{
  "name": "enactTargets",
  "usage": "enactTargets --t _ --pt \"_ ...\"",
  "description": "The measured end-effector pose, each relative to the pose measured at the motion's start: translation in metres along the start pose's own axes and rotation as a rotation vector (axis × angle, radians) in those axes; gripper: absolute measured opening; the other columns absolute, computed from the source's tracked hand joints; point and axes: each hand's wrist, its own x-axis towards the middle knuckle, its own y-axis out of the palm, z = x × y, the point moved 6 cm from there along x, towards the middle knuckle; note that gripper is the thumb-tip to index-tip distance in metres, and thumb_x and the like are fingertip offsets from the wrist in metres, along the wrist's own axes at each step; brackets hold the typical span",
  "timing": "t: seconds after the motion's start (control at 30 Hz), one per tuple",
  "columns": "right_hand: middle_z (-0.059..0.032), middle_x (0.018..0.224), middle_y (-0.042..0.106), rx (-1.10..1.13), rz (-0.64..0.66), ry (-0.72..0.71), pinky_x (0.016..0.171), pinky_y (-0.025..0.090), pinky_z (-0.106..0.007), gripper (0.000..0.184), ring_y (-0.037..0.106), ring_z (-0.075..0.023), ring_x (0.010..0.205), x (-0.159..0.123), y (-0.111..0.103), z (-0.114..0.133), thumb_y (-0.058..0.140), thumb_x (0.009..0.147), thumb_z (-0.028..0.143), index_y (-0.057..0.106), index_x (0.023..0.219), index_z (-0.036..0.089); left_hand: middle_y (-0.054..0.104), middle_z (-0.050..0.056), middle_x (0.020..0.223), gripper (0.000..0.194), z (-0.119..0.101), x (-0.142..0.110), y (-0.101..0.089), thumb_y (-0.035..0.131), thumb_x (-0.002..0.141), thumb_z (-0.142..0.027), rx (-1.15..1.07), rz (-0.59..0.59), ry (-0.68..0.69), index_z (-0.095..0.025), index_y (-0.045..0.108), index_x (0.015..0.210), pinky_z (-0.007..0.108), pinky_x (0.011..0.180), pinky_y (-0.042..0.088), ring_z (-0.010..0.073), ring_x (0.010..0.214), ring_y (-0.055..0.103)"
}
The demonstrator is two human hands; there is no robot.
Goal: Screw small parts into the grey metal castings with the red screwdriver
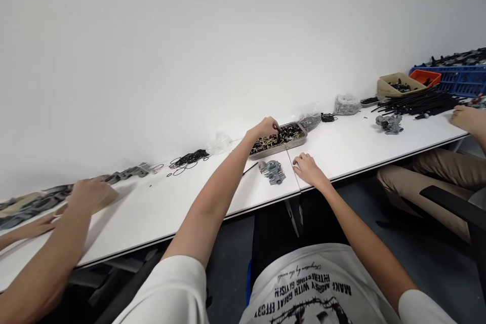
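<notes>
My left hand (267, 126) reaches over a shallow metal tray (271, 151) full of small brass-coloured and black parts. Its fingers point down at the parts and look pinched together; whatever is between them is too small to make out. On the white table in front of the tray lies a grey metal housing (274, 172) with several pins or screws in it. A thin dark rod-like tool (249, 168) lies just left of the housing. My right hand (307, 168) rests on the table to the right of the housing, fingers loosely spread, holding nothing.
Black rubber rings (189, 159) and clear plastic bags (219, 143) lie along the wall. To the right are a second housing (389, 124), black rods (421, 102), a beige bin (398, 84) and a blue crate (461, 80). Co-workers' arms (72, 233) reach in from both sides.
</notes>
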Motion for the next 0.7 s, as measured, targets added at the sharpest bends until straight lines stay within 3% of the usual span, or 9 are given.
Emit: enactTargets --t 0.1,0.17,0.23,0.33,0.43,0.57,0.7 --pt "-0.0144 0.113 0.064 0.162 -0.028 0.017 0.106 0.048 -0.049 0.019 0.058 -0.0297 0.113 -0.002 -0.006 -0.005 0.053 0.100 0.018 0.070 0.108 0.017 0.070 0.006 0.064 0.013 0.001 -0.034 -0.036 0.071 0.074 -0.010 -0.155 -0.118 -0.030 -0.014 0.081 0.081 0.031 0.063 0.049 0.0158 0.056 0.060" --pt "-0.0132 0.118 0.066 0.376 -0.020 0.020 0.105 0.050 -0.047 0.021 0.061 -0.0265 0.113 0.001 -0.010 -0.007 0.054 0.101 0.025 0.070 0.113 0.018 0.067 0.004 0.060 0.010 0.004 -0.073 -0.054 0.072 0.078 -0.017 -0.282 -0.243 -0.023 -0.015 0.081 0.081 0.031 0.061 0.049 0.0155 0.054 0.059" --pt "-0.0128 0.129 0.066 0.610 0.042 0.002 0.104 0.053 -0.044 0.031 0.064 -0.0245 0.114 0.008 -0.011 -0.003 0.060 0.099 0.036 0.067 0.125 0.020 0.067 0.004 0.059 0.013 0.010 -0.123 -0.059 0.073 0.082 -0.026 -0.419 -0.353 -0.023 -0.015 0.081 0.084 0.031 0.061 0.050 0.0157 0.054 0.060" --pt "-0.0134 0.150 0.057 0.795 0.256 -0.085 0.106 0.054 -0.045 0.077 0.061 -0.0283 0.128 0.021 -0.003 0.019 0.085 0.078 0.047 0.057 0.146 0.027 0.071 0.005 0.064 0.028 0.026 -0.199 -0.036 0.080 0.079 -0.037 -0.686 -0.541 -0.120 -0.016 0.081 0.096 0.033 0.059 0.054 0.0168 0.052 0.062" --pt "-0.0140 0.157 0.050 0.776 0.418 -0.183 0.116 0.047 -0.049 0.111 0.054 -0.0335 0.139 0.029 0.012 0.042 0.099 0.056 0.041 0.050 0.154 0.028 0.070 0.006 0.061 0.036 0.041 -0.250 0.008 0.090 0.067 -0.046 -0.909 -0.707 -0.263 -0.014 0.077 0.079 0.033 0.054 0.054 0.0168 0.049 0.061" --pt "-0.0151 0.154 0.050 0.731 0.316 -0.208 0.124 0.038 -0.053 0.108 0.049 -0.0356 0.144 0.026 0.021 0.053 0.099 0.055 0.038 0.051 0.151 0.025 0.067 0.005 0.057 0.040 0.045 -0.270 0.055 0.091 0.060 -0.047 -1.182 -0.953 -0.380 -0.012 0.073 0.072 0.032 0.053 0.054 0.0164 0.049 0.062" --pt "-0.0134 0.151 0.048 0.654 0.134 -0.221 0.123 0.039 -0.052 0.103 0.049 -0.0340 0.143 0.012 0.015 0.057 0.096 0.062 0.035 0.047 0.153 0.027 0.069 0.005 0.061 0.040 0.037 -0.261 0.072 0.090 0.061 -0.045 -1.321 -1.110 -0.427 -0.012 0.071 0.072 0.030 0.055 0.056 0.0163 0.053 0.065"
